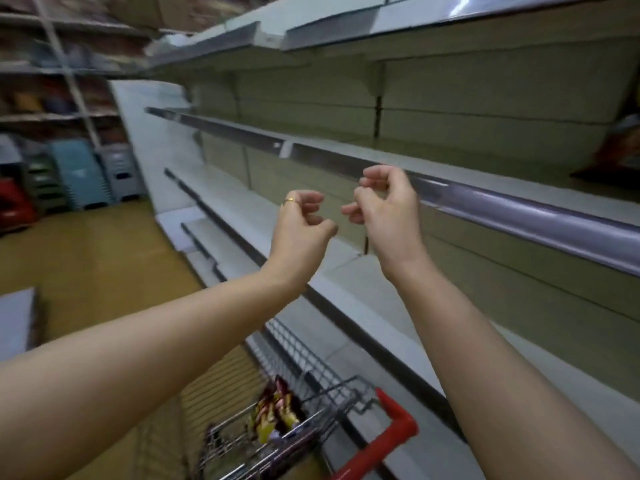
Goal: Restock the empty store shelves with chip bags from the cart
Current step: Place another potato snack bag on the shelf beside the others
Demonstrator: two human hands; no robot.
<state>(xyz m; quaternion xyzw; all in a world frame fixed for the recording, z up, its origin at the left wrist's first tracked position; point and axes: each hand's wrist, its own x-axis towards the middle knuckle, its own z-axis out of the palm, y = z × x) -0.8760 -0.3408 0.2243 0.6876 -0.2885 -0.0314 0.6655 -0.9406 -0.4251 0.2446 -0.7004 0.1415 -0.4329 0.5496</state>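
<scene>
The left grip (301,223), a ring (290,201) on one finger, and the right grip (388,209) hold nothing; both are raised side by side, near each other but apart, fingers loosely curled, in front of the middle shelf (485,202); the chip bags (277,410) lie well below in the wire cart (332,400), seen between the forearms; the cart's red handle (391,441) sits just beside the lowest shelving; a dark packet (620,147) on the middle shelf is cut off at the right edge and too blurred to read; stacked plastic stools (79,171) stand far left, smeared.
</scene>
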